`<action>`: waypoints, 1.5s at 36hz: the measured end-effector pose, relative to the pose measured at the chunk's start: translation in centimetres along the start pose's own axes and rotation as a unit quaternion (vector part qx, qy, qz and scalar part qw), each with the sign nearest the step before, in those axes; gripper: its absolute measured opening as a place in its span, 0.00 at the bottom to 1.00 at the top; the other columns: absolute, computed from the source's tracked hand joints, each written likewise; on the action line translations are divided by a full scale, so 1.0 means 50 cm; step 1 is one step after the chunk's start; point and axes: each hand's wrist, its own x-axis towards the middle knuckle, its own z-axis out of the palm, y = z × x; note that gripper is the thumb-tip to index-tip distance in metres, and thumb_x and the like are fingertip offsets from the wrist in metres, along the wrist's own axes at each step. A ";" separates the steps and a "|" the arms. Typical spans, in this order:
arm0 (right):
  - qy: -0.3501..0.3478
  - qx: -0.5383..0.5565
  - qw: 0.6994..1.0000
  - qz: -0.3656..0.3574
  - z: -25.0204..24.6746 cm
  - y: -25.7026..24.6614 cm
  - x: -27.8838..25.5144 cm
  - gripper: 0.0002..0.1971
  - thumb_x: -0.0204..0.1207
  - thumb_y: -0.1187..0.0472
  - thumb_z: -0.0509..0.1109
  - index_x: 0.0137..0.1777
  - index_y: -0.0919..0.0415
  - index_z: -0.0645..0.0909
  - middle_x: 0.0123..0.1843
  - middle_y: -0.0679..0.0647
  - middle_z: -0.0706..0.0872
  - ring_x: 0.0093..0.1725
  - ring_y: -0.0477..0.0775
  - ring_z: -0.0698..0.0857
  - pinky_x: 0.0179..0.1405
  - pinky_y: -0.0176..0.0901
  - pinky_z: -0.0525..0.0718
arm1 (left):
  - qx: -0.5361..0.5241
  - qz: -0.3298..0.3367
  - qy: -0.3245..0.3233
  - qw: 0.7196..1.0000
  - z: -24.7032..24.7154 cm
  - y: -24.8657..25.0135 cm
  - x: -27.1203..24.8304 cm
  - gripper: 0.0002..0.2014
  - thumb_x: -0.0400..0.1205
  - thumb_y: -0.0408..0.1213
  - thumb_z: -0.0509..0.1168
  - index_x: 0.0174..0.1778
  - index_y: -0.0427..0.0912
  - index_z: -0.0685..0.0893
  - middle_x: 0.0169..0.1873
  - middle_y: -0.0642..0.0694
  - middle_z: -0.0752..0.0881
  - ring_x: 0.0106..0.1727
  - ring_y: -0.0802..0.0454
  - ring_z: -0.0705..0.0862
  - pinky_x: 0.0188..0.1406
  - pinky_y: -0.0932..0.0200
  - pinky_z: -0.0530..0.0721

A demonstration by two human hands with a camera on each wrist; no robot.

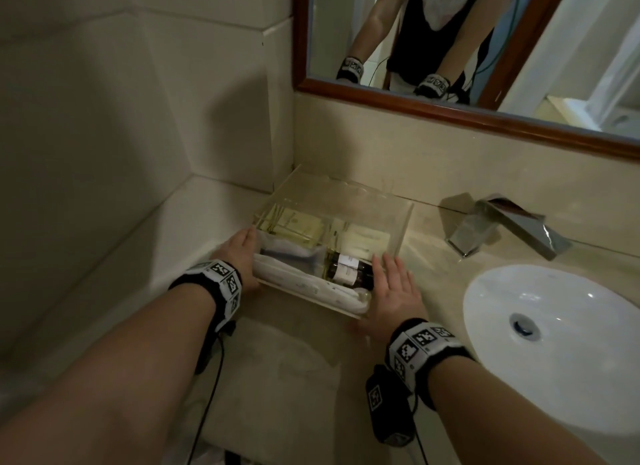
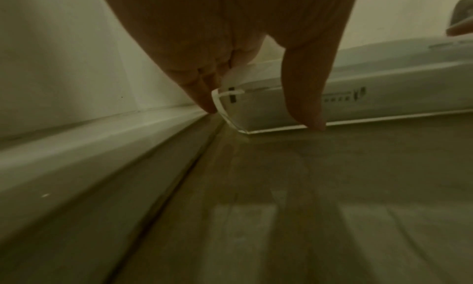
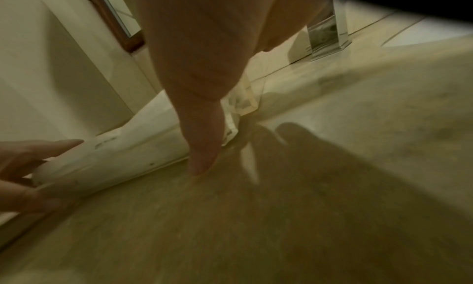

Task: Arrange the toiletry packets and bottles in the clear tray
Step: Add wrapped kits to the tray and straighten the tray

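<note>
We see the clear tray (image 1: pixel 398 229) on the counter (image 1: pixel 294 343) left of the sink (image 1: pixel 554 326) — left hand (image 1: pixel 239 253) and right hand (image 1: pixel 394 288) flat against its ends, fingers straight, gripping nothing. Inside: two dark bottles (image 1: pixel 349 270), pale packets (image 1: pixel 367 242), probably a white pouch (image 1: pixel 304 284) — blurry.

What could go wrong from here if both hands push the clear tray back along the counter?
The left hand and right hand only press flat against the clear tray, with no real grip, so it might skew or slip. The two dark bottles lie on their sides and could roll against the packets. The tray's far left corner is near the wall, so it may catch there.
</note>
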 end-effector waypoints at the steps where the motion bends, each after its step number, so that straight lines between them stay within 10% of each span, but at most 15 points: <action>1: -0.003 0.001 1.000 0.001 -0.001 0.002 0.003 0.59 0.67 0.37 0.71 0.81 0.53 0.28 0.84 0.52 0.31 0.83 0.55 0.33 0.82 0.49 0.34 | 0.005 0.001 -0.002 1.000 -0.001 0.002 0.000 0.55 0.72 0.46 0.74 0.83 0.39 0.39 0.83 0.43 0.46 0.83 0.42 0.57 0.82 0.55 0.60; 12: -0.017 -0.039 0.999 0.004 -0.027 0.057 0.051 0.60 0.68 0.41 0.73 0.81 0.53 0.28 0.84 0.52 0.30 0.83 0.56 0.34 0.82 0.50 0.37 | 0.093 0.050 0.009 0.994 -0.012 0.030 0.008 0.55 0.67 0.62 0.71 0.82 0.42 0.50 0.81 0.44 0.53 0.79 0.43 0.61 0.79 0.52 0.64; 24: -0.040 -0.019 0.999 0.023 -0.045 0.047 0.068 0.62 0.64 0.42 0.77 0.82 0.56 0.31 0.85 0.54 0.33 0.84 0.56 0.36 0.83 0.49 0.37 | 0.245 0.153 -0.011 0.957 -0.042 0.038 0.034 0.56 0.64 0.70 0.67 0.80 0.38 0.58 0.80 0.37 0.28 0.83 0.40 0.33 0.82 0.46 0.36; 34: -0.009 0.000 1.000 0.021 -0.049 0.042 0.066 0.56 0.67 0.46 0.76 0.83 0.55 0.38 0.85 0.54 0.40 0.84 0.57 0.40 0.83 0.48 0.40 | 0.228 0.170 -0.023 0.958 -0.062 0.050 0.045 0.52 0.63 0.67 0.70 0.78 0.40 0.64 0.83 0.43 0.42 0.84 0.44 0.48 0.83 0.52 0.56; 45: -0.009 -0.002 1.000 0.029 -0.049 0.037 0.067 0.56 0.66 0.46 0.76 0.83 0.54 0.39 0.85 0.54 0.43 0.85 0.57 0.42 0.84 0.49 0.41 | 0.202 0.154 -0.031 0.967 -0.067 0.056 0.045 0.54 0.62 0.66 0.72 0.79 0.39 0.64 0.83 0.44 0.46 0.83 0.44 0.49 0.83 0.52 0.56; 54: 0.017 0.025 0.998 0.057 -0.076 0.016 0.065 0.44 0.67 0.39 0.73 0.77 0.57 0.58 0.76 0.54 0.62 0.77 0.57 0.63 0.80 0.50 0.61 | 0.132 0.118 -0.003 0.984 -0.078 0.069 0.059 0.41 0.70 0.66 0.65 0.75 0.45 0.72 0.81 0.51 0.58 0.80 0.49 0.62 0.77 0.54 0.65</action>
